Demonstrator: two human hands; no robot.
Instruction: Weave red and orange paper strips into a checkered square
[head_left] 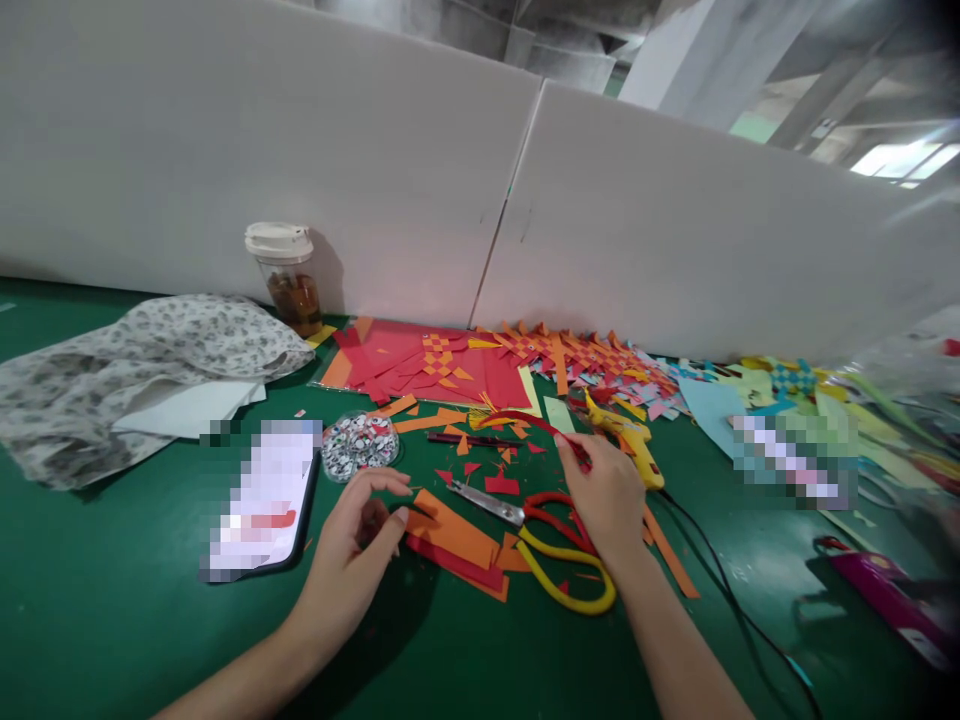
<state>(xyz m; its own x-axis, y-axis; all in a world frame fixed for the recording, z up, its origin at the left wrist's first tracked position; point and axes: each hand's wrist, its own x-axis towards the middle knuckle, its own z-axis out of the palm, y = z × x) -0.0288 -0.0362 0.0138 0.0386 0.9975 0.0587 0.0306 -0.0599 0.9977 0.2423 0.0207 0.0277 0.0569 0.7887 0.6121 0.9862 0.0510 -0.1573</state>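
Place: paper-craft workshop
Worktop: flat green worktop (135, 640) with cut red and orange paper pieces (457, 535)
Tools: red-and-yellow-handled metal scissors (514, 514), yellow plastic glue gun (634, 440)
Backdrop: flat white partition panels (375, 170), square pale column (675, 50)

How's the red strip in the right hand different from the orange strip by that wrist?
The red strip curves, while the orange strip looks straight. The red strip is held in the right hand; the orange strip lies on the table. Both are long and narrow.
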